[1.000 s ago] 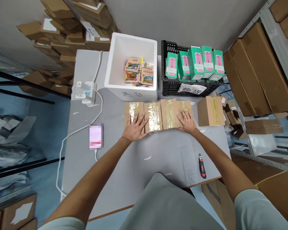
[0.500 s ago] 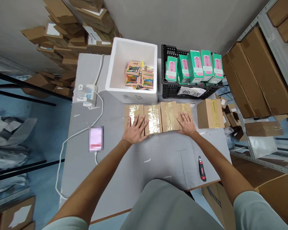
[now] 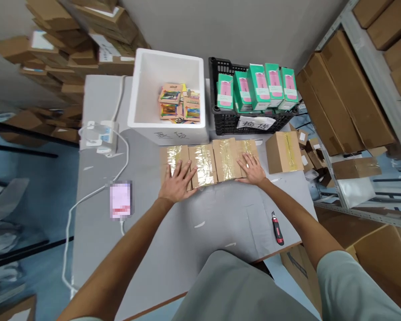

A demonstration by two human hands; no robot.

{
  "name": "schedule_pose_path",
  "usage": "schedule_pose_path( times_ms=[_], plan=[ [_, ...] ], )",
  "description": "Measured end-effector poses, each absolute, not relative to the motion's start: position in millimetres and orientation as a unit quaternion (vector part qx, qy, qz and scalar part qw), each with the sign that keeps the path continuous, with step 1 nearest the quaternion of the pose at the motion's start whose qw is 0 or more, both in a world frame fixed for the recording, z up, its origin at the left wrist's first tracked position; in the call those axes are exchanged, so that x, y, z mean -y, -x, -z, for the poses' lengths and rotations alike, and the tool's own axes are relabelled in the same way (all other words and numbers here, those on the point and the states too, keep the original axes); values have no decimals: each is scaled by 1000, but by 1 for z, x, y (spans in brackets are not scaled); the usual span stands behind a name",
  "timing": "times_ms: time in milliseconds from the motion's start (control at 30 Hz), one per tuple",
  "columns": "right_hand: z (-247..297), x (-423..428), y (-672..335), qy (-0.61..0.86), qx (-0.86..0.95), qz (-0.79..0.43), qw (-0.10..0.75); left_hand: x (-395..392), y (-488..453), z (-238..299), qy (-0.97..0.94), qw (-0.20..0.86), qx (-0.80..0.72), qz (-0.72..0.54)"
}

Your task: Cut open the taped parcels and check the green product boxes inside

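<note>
Several small cardboard boxes with shiny tape over their tops stand side by side in a row on the grey table. My left hand [image 3: 177, 182] lies with fingers spread on the leftmost box [image 3: 174, 154]. At the other end, my right hand [image 3: 252, 169] rests on the rightmost box [image 3: 247, 146], its fingers stretched out and a little apart. Between the hands are two more taped boxes, one at the left [image 3: 203, 166] and one at the right [image 3: 226, 159]. Neither hand is wrapped round anything.
Behind the row stand a white foam box [image 3: 169, 133] holding colourful flat packs and a black crate [image 3: 225, 125] of green-and-pink boxes. A larger taped carton [image 3: 284, 151] sits right. A utility knife [image 3: 277, 229], a blurred-out phone-like object [image 3: 120, 199] and a power strip [image 3: 107, 136] lie on the table.
The view has shifted, so the table and its things appear farther left. Both hands stay flat on the end boxes, and the row looks unchanged.
</note>
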State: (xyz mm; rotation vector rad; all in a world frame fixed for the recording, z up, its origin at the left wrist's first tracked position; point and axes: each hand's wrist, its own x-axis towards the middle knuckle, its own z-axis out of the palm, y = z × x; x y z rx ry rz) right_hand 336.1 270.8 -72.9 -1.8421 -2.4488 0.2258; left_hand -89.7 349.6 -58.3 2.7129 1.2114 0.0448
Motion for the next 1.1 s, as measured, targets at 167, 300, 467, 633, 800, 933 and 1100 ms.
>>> schedule_pose_path(
  times_ms=[167,300,467,633,800,933,1100],
  plan=[
    [73,-274,-336,597,796,-85,56,-352,88,56,-905,110,-407,-47],
    [73,-274,-335,601,791,-85,85,-350,84,53,-906,105,-406,-56],
    [75,-275,-333,597,784,-109,129,-346,80,48,-901,99,-418,-61],
    [72,-279,-328,592,778,-132,165,-344,77,44,-896,97,-430,-62],
    [47,-272,-378,646,742,-93,156,-341,75,37,-896,86,-432,-58],
    [45,-254,-462,812,563,-53,144,-341,68,31,-881,97,-461,-38],
    [72,-250,-500,860,478,-91,155,-343,69,27,-869,95,-485,-1]
  ],
)
